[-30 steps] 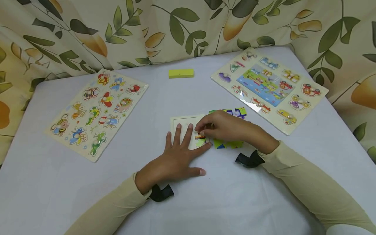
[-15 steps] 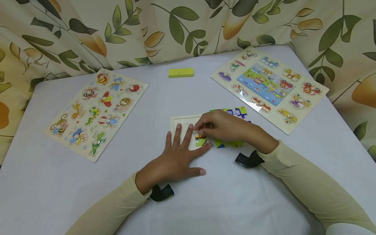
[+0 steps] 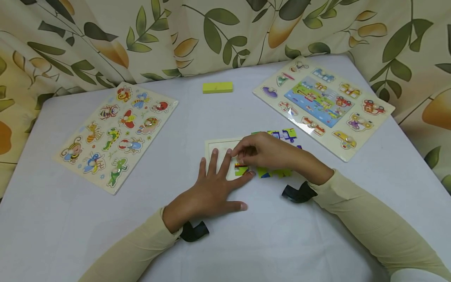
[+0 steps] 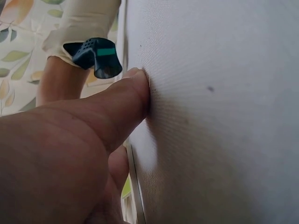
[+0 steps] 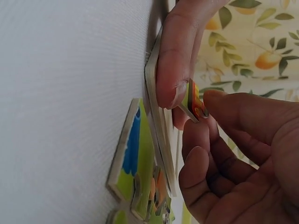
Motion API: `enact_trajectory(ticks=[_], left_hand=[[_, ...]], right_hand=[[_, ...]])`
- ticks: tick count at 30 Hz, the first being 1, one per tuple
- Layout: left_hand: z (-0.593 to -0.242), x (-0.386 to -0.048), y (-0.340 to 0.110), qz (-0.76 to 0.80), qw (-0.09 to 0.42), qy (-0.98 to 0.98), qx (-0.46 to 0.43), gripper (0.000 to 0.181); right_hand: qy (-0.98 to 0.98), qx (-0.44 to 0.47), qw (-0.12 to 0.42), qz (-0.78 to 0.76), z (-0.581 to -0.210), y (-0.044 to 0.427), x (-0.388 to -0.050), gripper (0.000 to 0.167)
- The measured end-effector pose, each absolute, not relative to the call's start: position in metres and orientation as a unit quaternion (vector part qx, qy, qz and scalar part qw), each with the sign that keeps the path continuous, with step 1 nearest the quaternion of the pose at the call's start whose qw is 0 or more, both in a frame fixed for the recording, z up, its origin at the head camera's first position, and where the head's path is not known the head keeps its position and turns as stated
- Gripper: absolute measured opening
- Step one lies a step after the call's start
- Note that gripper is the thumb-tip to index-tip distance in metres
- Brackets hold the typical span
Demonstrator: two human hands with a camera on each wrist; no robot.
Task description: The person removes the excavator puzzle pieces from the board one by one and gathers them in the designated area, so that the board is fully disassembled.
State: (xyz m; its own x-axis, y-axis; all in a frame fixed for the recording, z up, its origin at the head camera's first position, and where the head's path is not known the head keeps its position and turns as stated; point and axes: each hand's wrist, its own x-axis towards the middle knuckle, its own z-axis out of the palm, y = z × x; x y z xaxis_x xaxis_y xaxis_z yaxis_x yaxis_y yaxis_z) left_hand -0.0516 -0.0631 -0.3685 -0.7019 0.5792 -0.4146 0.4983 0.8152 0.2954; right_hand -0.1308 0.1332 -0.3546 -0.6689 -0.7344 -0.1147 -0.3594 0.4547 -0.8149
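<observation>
My left hand (image 3: 215, 192) lies spread over the lower left of a pale puzzle tray (image 3: 210, 144), its index and other fingertips on the board, its thumb out on the cloth. Over the tray's right side, my right hand (image 3: 269, 150) has its fingers curled and pinches a small jigsaw piece (image 5: 192, 100) between thumb and fingers. This piece (image 3: 241, 169), green with red and orange, is at the tray's lower right, close to my left fingertips. More jigsaw pieces (image 3: 282, 135) lie beside the tray, partly hidden under my right hand.
An insect puzzle board (image 3: 116, 137) lies at the left; a vehicle puzzle board (image 3: 322, 103) is at the back right. A yellow block (image 3: 217, 87) sits at the back centre. White cloth (image 3: 169, 172) covers the table, and a leaf-patterned curtain (image 3: 218, 35) hangs behind.
The green and red piece has turned slightly and shows more squarely under my right thumb. Right fingers shift very little; my left hand stays in place.
</observation>
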Motion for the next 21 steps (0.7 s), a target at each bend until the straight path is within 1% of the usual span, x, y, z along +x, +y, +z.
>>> enact_trajectory(ticks=[5, 9, 17, 21], left_hand=[[-0.3682, -0.0514, -0.0632, 0.080, 0.248, 0.919, 0.294, 0.076], [-0.3686, -0.0509, -0.0634, 0.083, 0.246, 0.920, 0.295, 0.076], [-0.3703, -0.0509, -0.0636, 0.087, 0.240, 0.920, 0.297, 0.076], [-0.3701, -0.0508, -0.0635, 0.088, 0.239, 0.921, 0.296, 0.076]], right_hand=[[0.814, -0.338, 0.242, -0.406, -0.3553, 0.1345, -0.1321, 0.012], [0.810, -0.344, 0.242, -0.409, -0.3549, 0.1351, -0.1324, 0.009], [0.810, -0.340, 0.257, -0.402, -0.3549, 0.1360, -0.1322, 0.011], [0.810, -0.346, 0.255, -0.399, -0.3547, 0.1359, -0.1321, 0.012]])
